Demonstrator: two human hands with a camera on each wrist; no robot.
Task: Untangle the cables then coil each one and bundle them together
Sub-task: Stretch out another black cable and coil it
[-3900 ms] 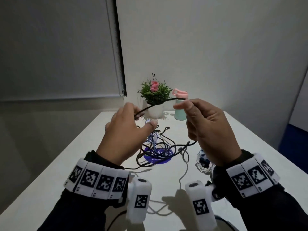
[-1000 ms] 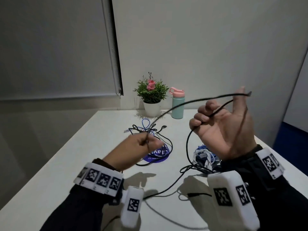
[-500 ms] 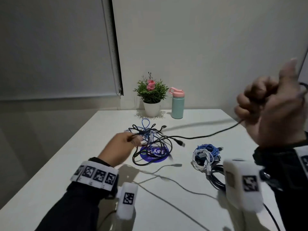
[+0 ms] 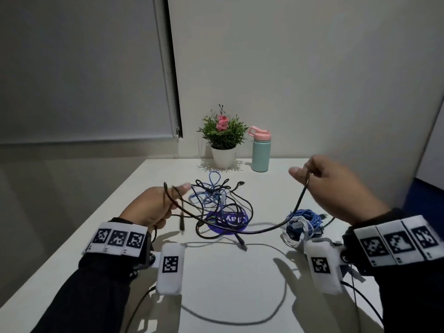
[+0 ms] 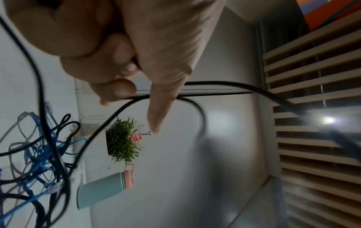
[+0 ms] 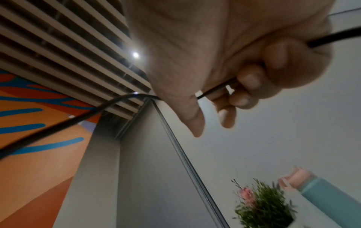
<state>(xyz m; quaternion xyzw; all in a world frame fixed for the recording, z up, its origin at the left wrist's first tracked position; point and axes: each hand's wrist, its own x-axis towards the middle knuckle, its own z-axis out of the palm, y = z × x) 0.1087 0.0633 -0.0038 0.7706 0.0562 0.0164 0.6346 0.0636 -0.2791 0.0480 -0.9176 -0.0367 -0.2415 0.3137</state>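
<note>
A black cable (image 4: pixel 264 229) sags in a long arc above the white table (image 4: pixel 228 284) between my two hands. My left hand (image 4: pixel 156 207) grips one end of it in a small loop, and the plug (image 4: pixel 181 223) hangs just below the fist. My right hand (image 4: pixel 319 179) holds the other end with curled fingers; the same black cable (image 6: pixel 216 91) crosses that palm. A tangle of black and blue cables (image 4: pixel 216 195) lies in mid-table, partly on a blue round mat (image 4: pixel 228 221). The left wrist view shows the cable (image 5: pixel 195 84) running behind my thumb.
A coiled bundle of blue, white and black cables (image 4: pixel 302 224) lies at the right of the table. A potted plant (image 4: pixel 223 138) and a teal bottle with pink lid (image 4: pixel 260 150) stand at the table's far edge by the wall.
My right hand came down from high on the right to table height. My left hand lifted off the tangle with the black cable's end looped in it. The cable now sags between them.
</note>
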